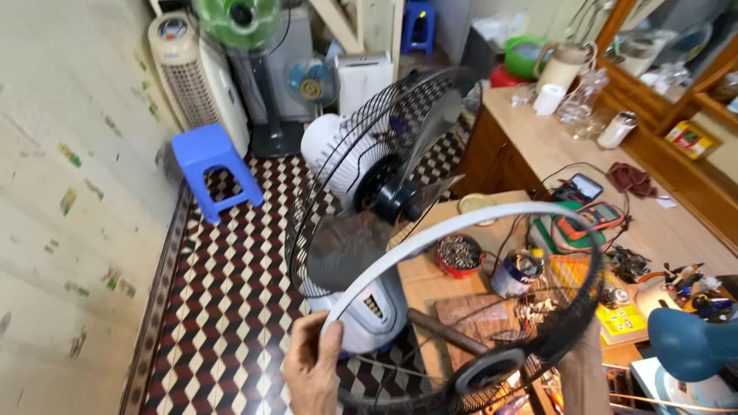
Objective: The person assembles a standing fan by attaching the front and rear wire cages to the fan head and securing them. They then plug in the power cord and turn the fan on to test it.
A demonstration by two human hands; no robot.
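My left hand (311, 367) grips the white rim of a round black wire fan guard (492, 223) at its lower left. The guard tilts over the workbench, its dark hub (487, 370) low in view. My right forearm (582, 375) reaches up behind the guard's right side; the right hand itself is hidden by the wires. Behind the guard stands a white fan (361, 230) with grey translucent blades (338, 250), a black rear guard (369, 154) and a white motor housing (330, 146).
A wooden workbench (430, 277) holds a red tin of screws (459, 255), a small can (515, 273), multimeters (596, 219) and tools. A blue plastic stool (211, 169) stands on the patterned tile floor (231, 307). Other fans (238, 23) and a tower cooler (188, 77) line the back wall.
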